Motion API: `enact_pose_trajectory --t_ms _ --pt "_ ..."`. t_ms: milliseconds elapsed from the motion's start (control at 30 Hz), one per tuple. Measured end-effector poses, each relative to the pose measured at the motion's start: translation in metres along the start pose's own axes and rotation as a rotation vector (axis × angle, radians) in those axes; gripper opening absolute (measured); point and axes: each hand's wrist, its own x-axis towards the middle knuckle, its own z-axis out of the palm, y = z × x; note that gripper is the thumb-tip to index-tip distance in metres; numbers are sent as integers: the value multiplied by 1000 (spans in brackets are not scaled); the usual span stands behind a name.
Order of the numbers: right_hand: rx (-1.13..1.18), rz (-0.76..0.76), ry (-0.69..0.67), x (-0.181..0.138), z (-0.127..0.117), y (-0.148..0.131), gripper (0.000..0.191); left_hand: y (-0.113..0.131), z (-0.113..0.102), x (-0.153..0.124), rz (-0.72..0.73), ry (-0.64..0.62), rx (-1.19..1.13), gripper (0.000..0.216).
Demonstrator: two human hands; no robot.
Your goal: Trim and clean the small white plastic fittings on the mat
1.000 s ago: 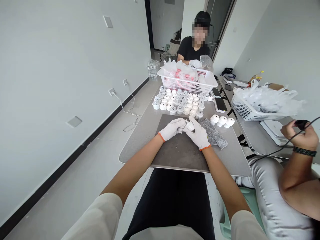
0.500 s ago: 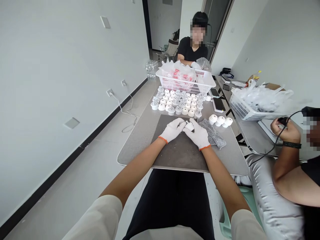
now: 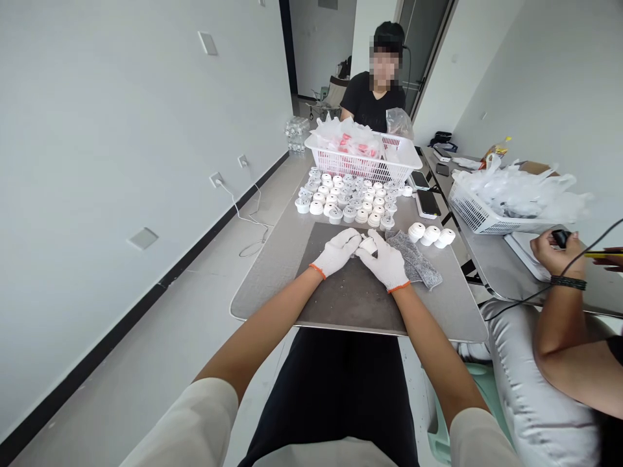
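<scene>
My left hand (image 3: 337, 253), in a white knit glove with an orange cuff, is closed on the left side of a small white round plastic piece (image 3: 368, 246). In a matching glove, my right hand (image 3: 388, 264) grips that same piece from the right, thumb and fingers around it. Both hands meet over a dark brown mat (image 3: 353, 301) dotted with pale crumbs. Much of the piece is hidden by the fingers. A folded grey knit cloth (image 3: 415, 259) lies beside my right hand. Beyond it sit three white round plastic pieces (image 3: 431, 235) in a row.
Several rows of similar white pieces (image 3: 348, 201) fill the table's middle, before a white basket (image 3: 335, 159) of plastic bags. A phone (image 3: 428, 203) lies right of them. One co-worker (image 3: 372, 100) sits opposite; another person's arm (image 3: 564, 305) is at right, near a bag-filled basket (image 3: 479, 217).
My hands stay nearly in place around the white piece. Opposite, the co-worker's gloved hand has gone out of sight behind the basket. At right, the other person's arm has shifted and a yellow-and-black object appears.
</scene>
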Motion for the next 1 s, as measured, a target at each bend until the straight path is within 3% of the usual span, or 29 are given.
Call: enact_pose_trajectory --t_ms 133,200,267,333,400,467,533,600,700,767,867,1000 --pt "11 -65 -64 -3 -6 -10 51 2 0 3 -111 -32 -263 32" --pt "13 -93 -93 -10 -35 -2 73 3 0 5 -157 -43 -357 33" --pt "9 -132 -99 -23 -91 24 93 4 0 6 -182 -92 -470 34" --pt "-16 -295 -114 -39 -164 66 88 4 0 6 -190 -159 -579 35" --pt "-19 -434 17 -53 -232 111 82 4 -1 4 -188 -218 -646 35" --pt "-17 -493 100 -62 -275 146 85 4 -1 3 -180 -242 -632 35" --pt "-56 -537 21 -67 -293 164 89 4 0 3 -168 -202 -526 35" --pt "-118 -578 -22 -70 -293 166 95 2 1 3 -142 -93 -337 33" --pt "-243 -575 130 -74 -280 151 101 -2 2 4 -63 71 -3 26" --pt "-330 -516 218 -75 -259 136 101 -4 2 5 10 103 159 21" --pt "-365 -462 225 -68 -203 110 103 -4 2 5 62 80 193 21" --pt "-316 -461 167 -44 -121 87 106 0 1 4 -46 44 -23 33"
